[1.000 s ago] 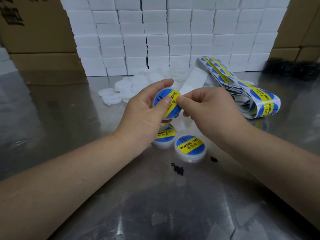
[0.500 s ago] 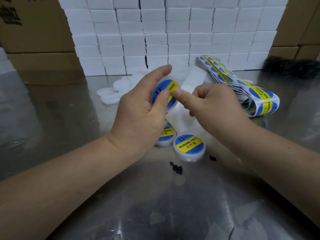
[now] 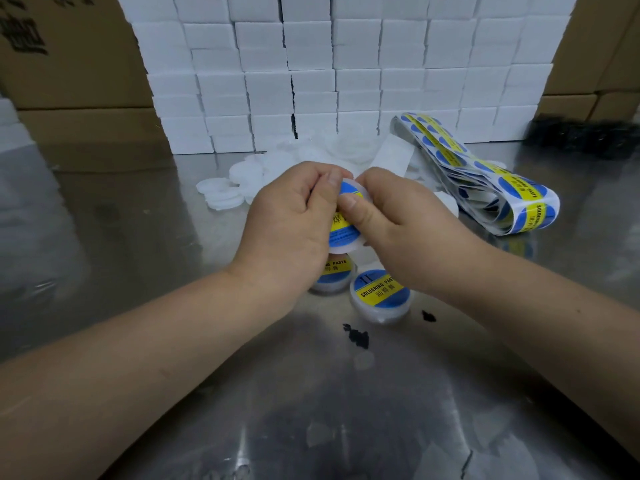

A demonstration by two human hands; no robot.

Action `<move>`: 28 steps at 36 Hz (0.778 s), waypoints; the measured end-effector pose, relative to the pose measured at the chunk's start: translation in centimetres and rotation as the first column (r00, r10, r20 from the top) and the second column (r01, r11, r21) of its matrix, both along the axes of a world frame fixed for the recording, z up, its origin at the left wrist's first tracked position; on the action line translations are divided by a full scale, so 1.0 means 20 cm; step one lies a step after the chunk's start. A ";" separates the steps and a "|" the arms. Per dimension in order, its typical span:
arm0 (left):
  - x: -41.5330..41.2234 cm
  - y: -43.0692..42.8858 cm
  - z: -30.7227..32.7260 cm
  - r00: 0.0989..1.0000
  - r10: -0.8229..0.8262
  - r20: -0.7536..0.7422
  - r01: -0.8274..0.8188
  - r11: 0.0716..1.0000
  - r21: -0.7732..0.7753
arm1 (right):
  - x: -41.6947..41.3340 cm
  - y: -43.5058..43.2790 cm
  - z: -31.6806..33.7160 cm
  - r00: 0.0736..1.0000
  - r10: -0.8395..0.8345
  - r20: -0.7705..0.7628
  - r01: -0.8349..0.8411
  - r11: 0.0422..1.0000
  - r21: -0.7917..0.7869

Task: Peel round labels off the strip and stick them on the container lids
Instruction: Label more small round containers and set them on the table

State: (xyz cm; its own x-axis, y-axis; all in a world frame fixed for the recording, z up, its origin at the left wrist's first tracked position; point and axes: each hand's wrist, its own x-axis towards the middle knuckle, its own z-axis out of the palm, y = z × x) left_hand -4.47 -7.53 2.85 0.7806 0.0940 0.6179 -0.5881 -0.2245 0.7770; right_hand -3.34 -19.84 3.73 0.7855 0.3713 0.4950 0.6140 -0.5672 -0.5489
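At the left back a pile of plain lids [image 3: 225, 194] has no labels yet. The left hand [image 3: 287, 226] grips a lid [image 3: 341, 250] that already carries its label [image 3: 343, 233]; the right hand [image 3: 412, 233] holds it too, thumb pressing the label flat. Below, two labelled containers [image 3: 379, 294] stand on the table [image 3: 138, 306]. The strip [image 3: 519, 199] at the right is full of labels, so I judge much work remains

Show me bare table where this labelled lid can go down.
Bare steel table lies left of the left forearm, and near you past the black crumbs. Crowded: two labelled lids beneath the held lid, loose white lids behind, label strip right.
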 end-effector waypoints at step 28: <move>0.15 0.13 -0.08 0.971 0.143 -0.191 -0.008 0.818 0.575 | 0.12 -0.10 0.01 0.945 -0.328 -0.003 0.294 0.849 -0.439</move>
